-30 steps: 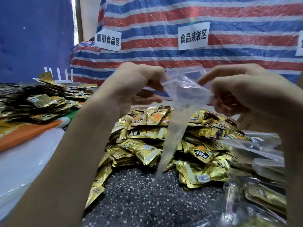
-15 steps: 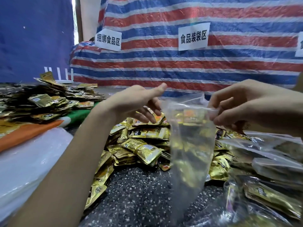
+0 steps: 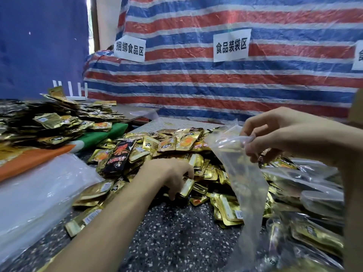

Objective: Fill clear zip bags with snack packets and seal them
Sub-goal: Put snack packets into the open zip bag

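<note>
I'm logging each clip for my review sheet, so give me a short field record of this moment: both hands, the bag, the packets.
left hand: grips a gold packet in the packet pile
right hand: pinches the mouth of the clear zip bag, which hangs down
bag contents: no packets visibly inside
surface: speckled table
nearby: one black packet on the pile; second pile to the left
task stage: this bag not yet filled or sealed

Striped tarp [image 3: 216,85], paper signs [image 3: 230,45] behind
</note>
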`<state>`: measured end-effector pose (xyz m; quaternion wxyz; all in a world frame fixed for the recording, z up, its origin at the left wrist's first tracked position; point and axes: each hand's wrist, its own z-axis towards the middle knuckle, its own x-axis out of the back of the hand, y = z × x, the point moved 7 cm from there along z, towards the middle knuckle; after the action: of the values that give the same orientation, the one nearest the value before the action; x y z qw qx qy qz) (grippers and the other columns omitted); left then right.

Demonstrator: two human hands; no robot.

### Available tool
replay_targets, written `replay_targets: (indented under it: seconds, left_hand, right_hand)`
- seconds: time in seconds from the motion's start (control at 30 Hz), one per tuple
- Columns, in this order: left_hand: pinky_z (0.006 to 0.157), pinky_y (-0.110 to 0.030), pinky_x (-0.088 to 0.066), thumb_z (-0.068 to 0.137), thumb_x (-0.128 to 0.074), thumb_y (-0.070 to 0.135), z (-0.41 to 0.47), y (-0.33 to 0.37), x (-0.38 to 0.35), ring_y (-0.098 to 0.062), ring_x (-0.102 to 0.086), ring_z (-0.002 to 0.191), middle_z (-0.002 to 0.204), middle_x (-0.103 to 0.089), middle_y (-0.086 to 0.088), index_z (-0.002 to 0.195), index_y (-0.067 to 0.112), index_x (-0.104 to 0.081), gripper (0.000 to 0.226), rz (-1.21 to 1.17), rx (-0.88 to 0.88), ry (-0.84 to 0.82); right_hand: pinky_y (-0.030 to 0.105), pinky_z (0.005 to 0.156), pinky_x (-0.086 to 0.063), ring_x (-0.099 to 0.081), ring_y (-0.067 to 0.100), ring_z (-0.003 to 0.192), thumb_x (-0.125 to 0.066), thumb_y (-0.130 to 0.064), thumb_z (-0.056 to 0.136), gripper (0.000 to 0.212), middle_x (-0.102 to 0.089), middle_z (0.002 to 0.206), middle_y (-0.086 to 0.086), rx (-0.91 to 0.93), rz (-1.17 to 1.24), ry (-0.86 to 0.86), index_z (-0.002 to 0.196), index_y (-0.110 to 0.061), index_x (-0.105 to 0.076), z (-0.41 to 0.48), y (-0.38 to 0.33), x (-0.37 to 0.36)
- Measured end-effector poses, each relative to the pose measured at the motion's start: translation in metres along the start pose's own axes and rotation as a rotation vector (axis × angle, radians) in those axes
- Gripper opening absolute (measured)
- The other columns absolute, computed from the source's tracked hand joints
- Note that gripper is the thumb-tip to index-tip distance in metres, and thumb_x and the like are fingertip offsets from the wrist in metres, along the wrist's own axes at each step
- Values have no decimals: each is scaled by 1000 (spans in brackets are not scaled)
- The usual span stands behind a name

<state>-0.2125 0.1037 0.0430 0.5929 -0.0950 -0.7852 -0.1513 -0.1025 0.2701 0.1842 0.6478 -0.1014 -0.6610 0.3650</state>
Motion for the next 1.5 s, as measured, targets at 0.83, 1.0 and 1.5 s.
replay_targets:
  seconds: [0.83,1.0,1.5]
  left_hand:
    - [87,-37,-59,69,-83,15,-157,4,156,-29,-74,96,96,-74,-2,112,8,-55,51,-1264,-793,1014]
    - [84,-39,-59,68,-79,9,-148,18,150,-33,-73,94,99,-73,-13,113,1,-56,52,-1311,-817,797]
    - [90,-44,-59,70,-76,16,-133,17,138,-32,-73,98,112,-71,-21,102,7,-65,35,-1340,-703,586]
  right_hand:
    - [45,81,-58,-68,18,76,-80,-14,78,9,-75,82,10,107,0,-47,81,-17,-72,8,-9,-12]
    - [43,80,-49,-62,16,72,-79,-15,80,9,-72,76,6,135,-8,3,79,-14,-70,10,-10,-8]
    - [27,71,-57,-72,20,73,-77,3,78,14,-75,78,13,145,195,107,75,-8,-69,11,-9,1]
